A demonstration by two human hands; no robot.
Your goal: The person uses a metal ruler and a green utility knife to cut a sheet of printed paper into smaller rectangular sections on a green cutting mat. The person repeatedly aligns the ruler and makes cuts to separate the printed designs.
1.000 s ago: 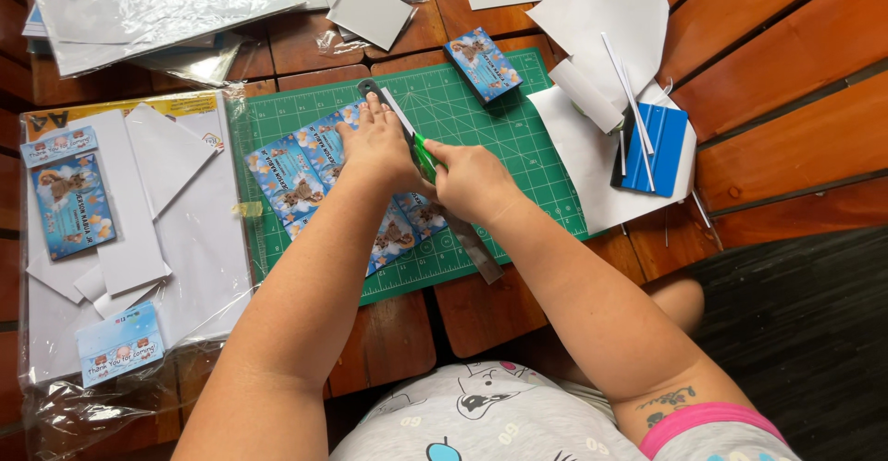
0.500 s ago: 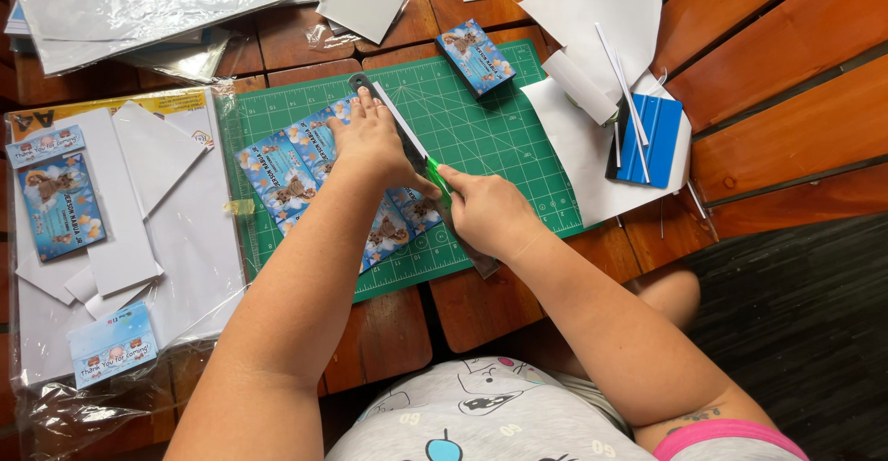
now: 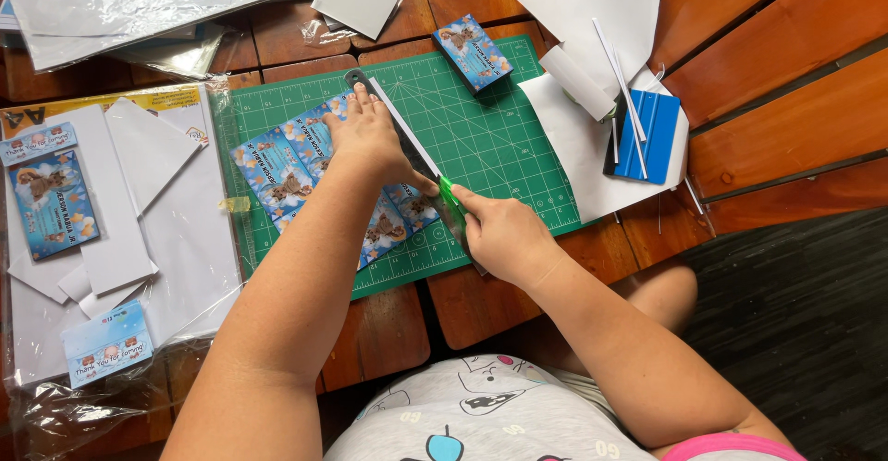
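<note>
My left hand (image 3: 370, 137) presses flat on a metal ruler (image 3: 393, 123) that lies diagonally over a blue printed sheet of cards (image 3: 287, 170) on a green cutting mat (image 3: 499, 137). Just beyond the sheet's lower right edge, my right hand (image 3: 504, 234) grips a green craft knife (image 3: 451, 200), its blade against the ruler's edge. Most of the knife's handle is hidden in my fist.
A small stack of cut blue cards (image 3: 472, 49) sits at the mat's top. A blue squeegee (image 3: 647, 133) and white paper strips (image 3: 620, 82) lie to the right. White sheets and a printed blue card (image 3: 51, 202) lie at left. The table's front edge is near my lap.
My right hand has drawn the knife along the ruler toward me and to the right. My left hand has stayed pressed on the ruler.
</note>
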